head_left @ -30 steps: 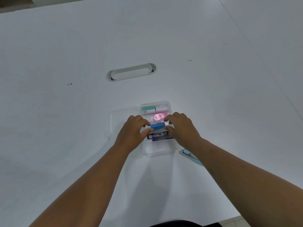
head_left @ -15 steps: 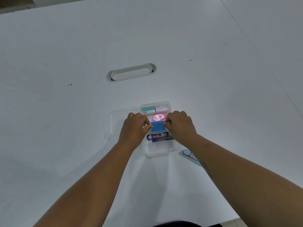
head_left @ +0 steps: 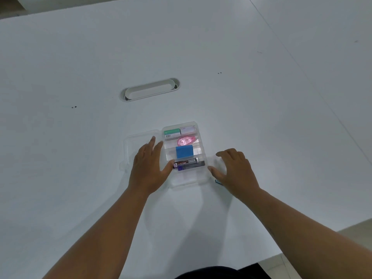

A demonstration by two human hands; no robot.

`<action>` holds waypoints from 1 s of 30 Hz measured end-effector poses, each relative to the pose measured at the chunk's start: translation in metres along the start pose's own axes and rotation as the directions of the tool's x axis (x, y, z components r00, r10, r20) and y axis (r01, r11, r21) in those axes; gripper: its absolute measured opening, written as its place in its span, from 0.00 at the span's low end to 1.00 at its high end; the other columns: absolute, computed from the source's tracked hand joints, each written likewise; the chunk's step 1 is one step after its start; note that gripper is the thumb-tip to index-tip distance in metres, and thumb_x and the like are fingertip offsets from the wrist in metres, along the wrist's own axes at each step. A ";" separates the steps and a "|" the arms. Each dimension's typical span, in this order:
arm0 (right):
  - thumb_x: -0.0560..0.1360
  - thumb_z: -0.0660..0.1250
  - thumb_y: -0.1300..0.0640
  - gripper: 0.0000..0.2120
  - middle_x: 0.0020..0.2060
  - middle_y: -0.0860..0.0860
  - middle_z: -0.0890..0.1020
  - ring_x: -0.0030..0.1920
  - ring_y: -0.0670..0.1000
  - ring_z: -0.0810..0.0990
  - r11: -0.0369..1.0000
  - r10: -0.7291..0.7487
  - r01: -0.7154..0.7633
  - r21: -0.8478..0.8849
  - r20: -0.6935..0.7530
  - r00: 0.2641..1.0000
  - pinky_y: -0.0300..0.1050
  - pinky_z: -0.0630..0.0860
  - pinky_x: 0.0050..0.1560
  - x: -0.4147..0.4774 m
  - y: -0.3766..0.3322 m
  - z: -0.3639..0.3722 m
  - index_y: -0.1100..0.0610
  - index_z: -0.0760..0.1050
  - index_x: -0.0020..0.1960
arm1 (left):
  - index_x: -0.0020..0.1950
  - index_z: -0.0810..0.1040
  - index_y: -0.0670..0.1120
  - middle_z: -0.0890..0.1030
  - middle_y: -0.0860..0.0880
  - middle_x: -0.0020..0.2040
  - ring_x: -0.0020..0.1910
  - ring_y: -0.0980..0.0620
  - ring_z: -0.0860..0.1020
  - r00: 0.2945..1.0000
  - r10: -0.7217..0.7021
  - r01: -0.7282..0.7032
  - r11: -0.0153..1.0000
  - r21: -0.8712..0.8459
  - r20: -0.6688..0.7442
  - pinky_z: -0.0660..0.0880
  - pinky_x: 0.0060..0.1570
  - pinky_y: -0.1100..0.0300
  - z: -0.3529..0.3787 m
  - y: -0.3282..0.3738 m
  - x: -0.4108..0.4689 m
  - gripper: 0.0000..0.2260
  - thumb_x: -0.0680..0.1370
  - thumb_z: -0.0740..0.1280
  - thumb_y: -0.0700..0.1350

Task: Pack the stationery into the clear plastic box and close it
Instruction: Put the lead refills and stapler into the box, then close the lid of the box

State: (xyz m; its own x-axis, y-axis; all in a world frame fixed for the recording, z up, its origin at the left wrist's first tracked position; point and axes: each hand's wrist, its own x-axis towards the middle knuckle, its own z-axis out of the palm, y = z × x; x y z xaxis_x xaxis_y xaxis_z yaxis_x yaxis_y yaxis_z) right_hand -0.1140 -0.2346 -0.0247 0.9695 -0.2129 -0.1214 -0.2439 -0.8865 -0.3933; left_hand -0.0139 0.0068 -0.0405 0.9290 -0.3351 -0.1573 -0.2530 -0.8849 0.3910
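On the far left lies the clear hinged lid point(head_left: 138, 150), flat on the white table point(head_left: 80, 178) and joined to the box's left edge. The left hand point(head_left: 148, 170) rests over it, palm down, fingers spread, gripping nothing, with its thumb just at the box's left wall.

Right of that thumb sits the clear plastic compartment box point(head_left: 184, 181), open. Inside, from the far end to the near end: a green and white packet point(head_left: 171, 132) beside a grey and white packet point(head_left: 187, 129), a pink correction tape dispenser point(head_left: 186, 140), a flat blue rectangular eraser point(head_left: 184, 151), then two dark lead cases point(head_left: 189, 165) lying side by side. The nearest compartment looks empty.

Further right, the right hand point(head_left: 235, 170) hovers just beside the box's right wall, fingers curled loosely, also holding nothing. Tucked under its heel, a small sliver of a blue-edged item point(head_left: 219, 182) peeks out on the table; what it is cannot be told.

Now the risks. That hidden item looks like unpacked stationery, so swinging the lid over now would likely leave it out. The lead cases reach close to the wall where the left thumb sits, and a nudge could tip one over a divider and stop the lid seating. The left hand itself is on the lid, so it must lift clear before the lid can fold across.

Beyond the box, well away from both hands, a white oval cable slot point(head_left: 151, 90) is no obstacle.
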 end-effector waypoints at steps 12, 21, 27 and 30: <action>0.75 0.67 0.54 0.18 0.54 0.52 0.77 0.52 0.57 0.76 0.984 -0.023 0.020 -0.179 -0.014 1.000 0.50 0.74 0.51 -0.071 0.033 0.019 0.53 0.72 0.64 | 0.77 0.53 0.46 0.52 0.46 0.79 0.77 0.45 0.50 0.999 0.037 -0.036 0.998 0.052 -0.020 0.49 0.76 0.46 0.022 -0.015 -0.011 0.24 0.81 0.51 0.51; 0.77 0.65 0.52 0.19 0.54 0.55 0.77 0.51 0.57 0.75 0.979 -0.186 0.177 -0.099 -0.088 0.979 0.52 0.76 0.51 -0.033 -0.003 0.005 0.56 0.71 0.66 | 0.77 0.54 0.46 0.56 0.45 0.78 0.77 0.45 0.53 0.999 0.041 -0.039 0.996 0.076 -0.024 0.53 0.75 0.46 0.018 -0.021 -0.009 0.25 0.81 0.55 0.48; 0.74 0.70 0.49 0.23 0.58 0.52 0.79 0.56 0.54 0.76 0.814 -0.504 0.542 -0.208 0.211 0.838 0.48 0.77 0.53 0.005 -0.041 0.014 0.52 0.70 0.67 | 0.77 0.50 0.47 0.52 0.47 0.79 0.78 0.47 0.50 1.000 -0.005 0.005 0.997 0.080 -0.009 0.50 0.76 0.49 0.021 -0.035 -0.008 0.28 0.81 0.53 0.55; 0.71 0.73 0.50 0.25 0.58 0.53 0.79 0.56 0.55 0.78 0.760 -0.540 0.600 -0.249 0.271 0.797 0.48 0.78 0.53 0.009 -0.044 0.019 0.53 0.72 0.66 | 0.77 0.50 0.47 0.53 0.47 0.79 0.77 0.47 0.51 1.000 -0.005 0.006 0.996 0.087 -0.018 0.49 0.75 0.50 0.024 -0.036 -0.008 0.27 0.81 0.53 0.55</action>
State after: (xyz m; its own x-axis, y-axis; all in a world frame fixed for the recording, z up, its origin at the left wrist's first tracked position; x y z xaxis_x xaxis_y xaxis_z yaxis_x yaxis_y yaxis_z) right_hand -0.0947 -0.1893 -0.0259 0.8978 0.4204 -0.1313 0.4022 -0.9040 -0.1449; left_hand -0.0186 0.0341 -0.0749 0.9348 -0.3251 -0.1428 -0.2697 -0.9117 0.3098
